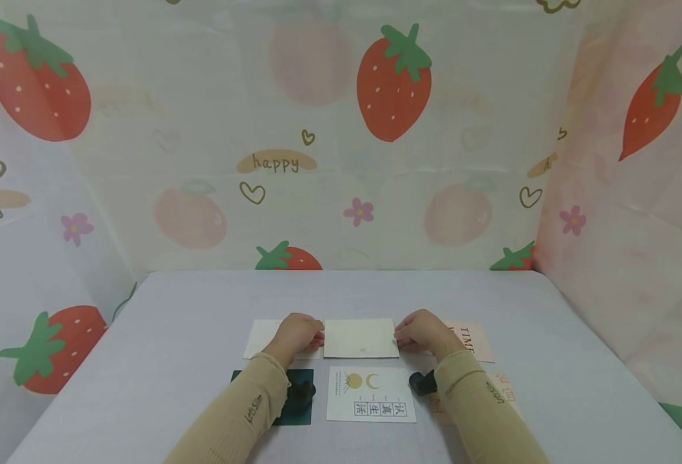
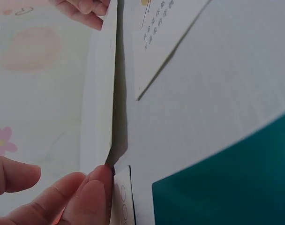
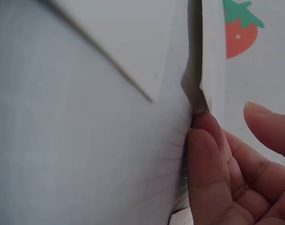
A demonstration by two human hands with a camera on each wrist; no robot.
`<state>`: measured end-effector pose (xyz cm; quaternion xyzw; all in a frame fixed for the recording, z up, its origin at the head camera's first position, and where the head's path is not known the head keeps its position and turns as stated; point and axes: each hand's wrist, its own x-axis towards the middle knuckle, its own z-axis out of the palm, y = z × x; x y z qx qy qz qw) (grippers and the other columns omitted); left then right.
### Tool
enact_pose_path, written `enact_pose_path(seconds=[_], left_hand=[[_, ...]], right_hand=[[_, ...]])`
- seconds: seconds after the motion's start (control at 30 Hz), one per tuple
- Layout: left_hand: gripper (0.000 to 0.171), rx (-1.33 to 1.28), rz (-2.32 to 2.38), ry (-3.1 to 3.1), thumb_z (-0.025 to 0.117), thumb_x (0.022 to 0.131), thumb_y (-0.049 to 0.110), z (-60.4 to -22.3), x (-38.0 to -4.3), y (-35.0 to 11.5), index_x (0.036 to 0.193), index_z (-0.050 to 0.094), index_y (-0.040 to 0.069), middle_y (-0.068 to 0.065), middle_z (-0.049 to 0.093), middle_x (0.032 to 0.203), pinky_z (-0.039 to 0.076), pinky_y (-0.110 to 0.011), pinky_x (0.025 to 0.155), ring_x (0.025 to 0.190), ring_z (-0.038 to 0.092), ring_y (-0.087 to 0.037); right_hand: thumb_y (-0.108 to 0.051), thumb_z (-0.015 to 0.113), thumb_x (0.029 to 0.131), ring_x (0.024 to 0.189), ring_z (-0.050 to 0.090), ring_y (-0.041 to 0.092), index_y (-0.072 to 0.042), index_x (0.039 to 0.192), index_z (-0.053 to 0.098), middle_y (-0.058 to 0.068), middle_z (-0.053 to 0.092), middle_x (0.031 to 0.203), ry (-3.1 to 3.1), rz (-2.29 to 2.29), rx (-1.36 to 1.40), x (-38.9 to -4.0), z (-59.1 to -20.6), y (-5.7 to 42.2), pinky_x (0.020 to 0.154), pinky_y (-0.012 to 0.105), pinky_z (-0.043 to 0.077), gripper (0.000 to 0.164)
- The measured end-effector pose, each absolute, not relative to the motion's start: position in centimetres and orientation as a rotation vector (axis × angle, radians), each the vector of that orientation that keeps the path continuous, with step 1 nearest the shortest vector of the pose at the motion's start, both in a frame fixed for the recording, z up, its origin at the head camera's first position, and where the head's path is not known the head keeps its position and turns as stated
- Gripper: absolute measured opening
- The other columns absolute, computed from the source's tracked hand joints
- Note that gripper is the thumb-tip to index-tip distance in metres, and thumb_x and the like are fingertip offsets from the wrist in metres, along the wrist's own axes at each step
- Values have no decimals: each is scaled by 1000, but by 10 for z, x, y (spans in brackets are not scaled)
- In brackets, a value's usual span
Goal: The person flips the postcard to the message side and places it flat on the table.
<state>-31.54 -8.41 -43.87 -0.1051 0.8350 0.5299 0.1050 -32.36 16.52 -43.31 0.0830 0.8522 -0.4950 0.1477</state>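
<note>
A cream-white card [image 1: 361, 338] with a small mark near its front edge sits in the middle of the back row. My left hand [image 1: 300, 338] pinches its left end between thumb and fingers. At the opposite end, the right hand [image 1: 423, 331] pinches the edge the same way. Both wrist views show a shadow under the near edge, so this edge is slightly off the tabletop. Just in front lies a white card with a gold sun and moon [image 1: 371, 394]. The left hand partly covers another white card [image 1: 259, 336]; the right one partly covers a pale pink card with red letters [image 1: 475, 341].
A dark green card [image 1: 297, 415] lies under the left forearm, and a pinkish printed card [image 1: 503, 390] under the right one. Dark wrist cameras [image 1: 301, 392] show at both cuffs. The white tabletop [image 1: 143, 361] is bordered by strawberry-print cloth [image 1: 341, 225].
</note>
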Motion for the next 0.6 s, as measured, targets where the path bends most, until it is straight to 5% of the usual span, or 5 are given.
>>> enact_pose_path(seconds=[0.6], left_hand=[[24, -271, 1561, 2470, 54, 89, 18, -441, -315, -84, 97, 65, -1, -7, 64, 76, 50, -20, 57, 64, 60, -13]], right_hand=[[1, 64, 80, 68, 63, 19, 5, 88, 65, 11, 66, 76, 2457, -1441, 193, -321, -434, 168, 65, 30, 54, 9]])
